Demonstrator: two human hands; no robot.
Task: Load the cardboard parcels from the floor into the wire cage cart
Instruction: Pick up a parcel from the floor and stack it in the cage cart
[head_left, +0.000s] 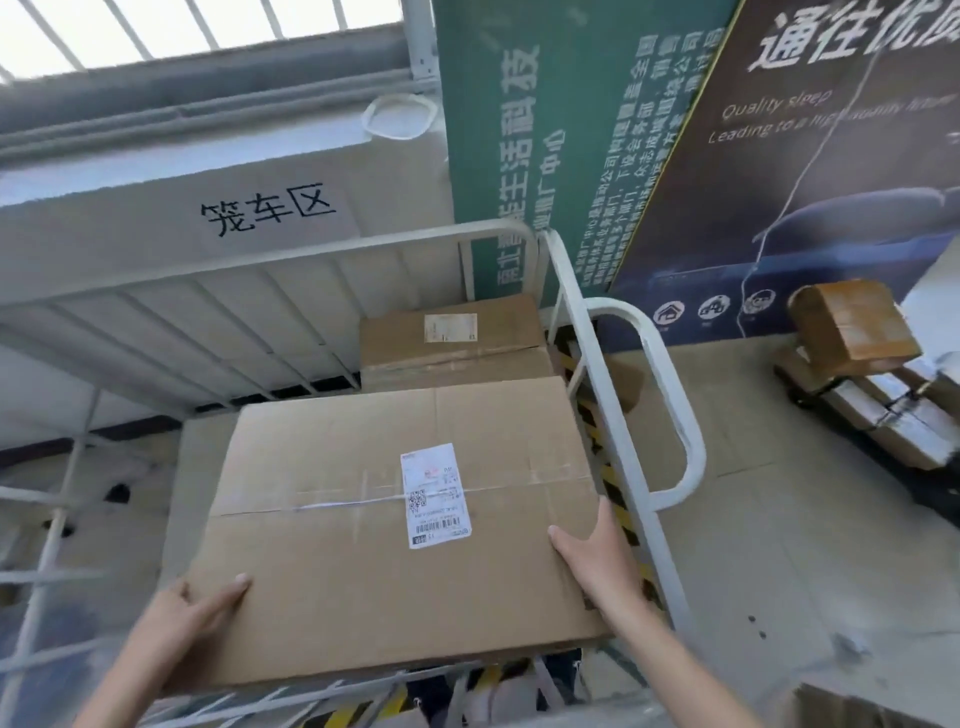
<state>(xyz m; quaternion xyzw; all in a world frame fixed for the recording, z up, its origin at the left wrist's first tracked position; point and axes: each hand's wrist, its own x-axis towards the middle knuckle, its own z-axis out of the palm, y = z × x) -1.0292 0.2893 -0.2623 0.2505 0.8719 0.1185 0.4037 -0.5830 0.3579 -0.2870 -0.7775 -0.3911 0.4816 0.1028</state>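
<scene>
Both hands hold one big flat cardboard box (395, 525) over the wire cart (587, 332). On the near left corner of the box, the left hand (192, 618) is closed around the edge: the thumb lies flat on the top face and the other fingers go under the box, where I cannot see them. On the right side, the right hand (597, 556) presses against the right edge with the thumb on top and the palm along the side; its fingers are also hidden under the box. A white shipping label (435, 494) with a barcode is stuck near the middle of the top face, across the taped seam. The box is inside the white frame of the cart, between the back rail and the right side rail, and its near edge is above the front bars. Behind it, deeper in the cart, a smaller box (452, 338) with its own label lies flat near the far right corner. Outside the cart, on the floor to the right, more parcels (852, 322) sit in a pile, well apart from the cart. A green board (561, 130) and a dark poster (831, 156) stand against the wall behind.
</scene>
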